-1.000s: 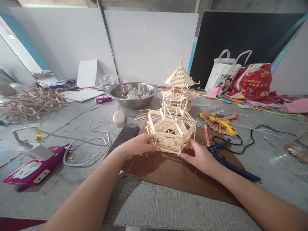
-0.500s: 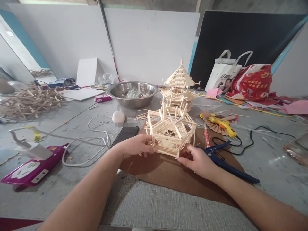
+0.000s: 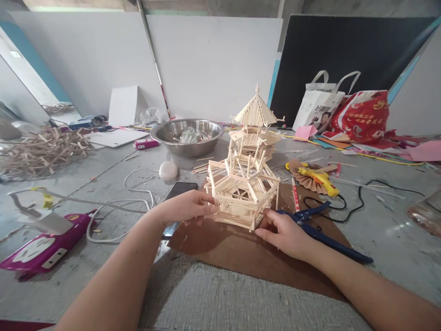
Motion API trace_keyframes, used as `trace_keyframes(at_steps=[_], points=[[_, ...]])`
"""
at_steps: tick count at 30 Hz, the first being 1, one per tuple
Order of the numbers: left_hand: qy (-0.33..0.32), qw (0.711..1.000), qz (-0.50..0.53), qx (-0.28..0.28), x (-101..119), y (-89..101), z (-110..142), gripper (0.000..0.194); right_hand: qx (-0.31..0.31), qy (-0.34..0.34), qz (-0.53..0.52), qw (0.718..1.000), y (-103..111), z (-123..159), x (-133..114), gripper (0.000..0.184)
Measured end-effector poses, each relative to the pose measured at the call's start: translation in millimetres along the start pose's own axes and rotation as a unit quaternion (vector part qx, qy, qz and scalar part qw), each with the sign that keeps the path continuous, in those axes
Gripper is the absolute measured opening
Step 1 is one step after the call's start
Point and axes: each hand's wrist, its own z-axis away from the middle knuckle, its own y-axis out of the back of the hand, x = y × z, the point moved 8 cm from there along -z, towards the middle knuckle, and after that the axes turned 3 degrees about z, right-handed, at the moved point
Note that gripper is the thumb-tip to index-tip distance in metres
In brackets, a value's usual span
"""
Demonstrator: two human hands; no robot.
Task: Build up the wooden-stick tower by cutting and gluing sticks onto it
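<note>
A hexagonal tier built of thin wooden sticks (image 3: 243, 193) rests on a brown cardboard sheet (image 3: 241, 250) in the middle of the table. My left hand (image 3: 184, 207) grips its left side with curled fingers. My right hand (image 3: 280, 230) pinches its lower right corner. Just behind it stands a taller stick pagoda with a pointed roof (image 3: 255, 124).
Blue pliers (image 3: 320, 232) lie right of my right hand; a yellow glue gun (image 3: 317, 177) with a black cord sits beyond. A black phone (image 3: 179, 189), steel bowl (image 3: 188, 135), purple power strip (image 3: 43, 243), white cable, stick pile (image 3: 41, 149) and bags (image 3: 358, 115) surround the sheet.
Both hands have shifted the hexagonal tier slightly, turning it a little on the cardboard; the left hand has slid leftwards along its side.
</note>
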Motion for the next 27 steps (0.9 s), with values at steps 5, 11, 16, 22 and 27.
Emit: trace_keyframes(at_steps=[5, 11, 16, 22, 27], points=[[-0.016, 0.999, 0.009, 0.042, 0, 5.8, -3, 0.033, 0.000, -0.002, 0.017, 1.000, 3, 1, -1, 0.016], [-0.032, 0.997, 0.064, 0.036, -1, 10.6, 1, 0.026, 0.007, 0.005, 0.025, 1.000, 5, 0, 2, 0.027], [-0.032, 0.975, 0.190, 0.106, -8, 24.0, -2, 0.017, 0.005, -0.003, 0.013, 1.000, 3, 0, 6, 0.032], [-0.053, 0.872, 0.436, 0.216, -17, 27.3, -14, 0.022, 0.015, -0.002, -0.005, 1.000, 4, -1, 7, 0.032], [-0.047, 0.868, 0.327, 0.371, -16, 44.1, 3, 0.026, 0.015, 0.005, 0.004, 1.000, 4, -1, 6, 0.027]])
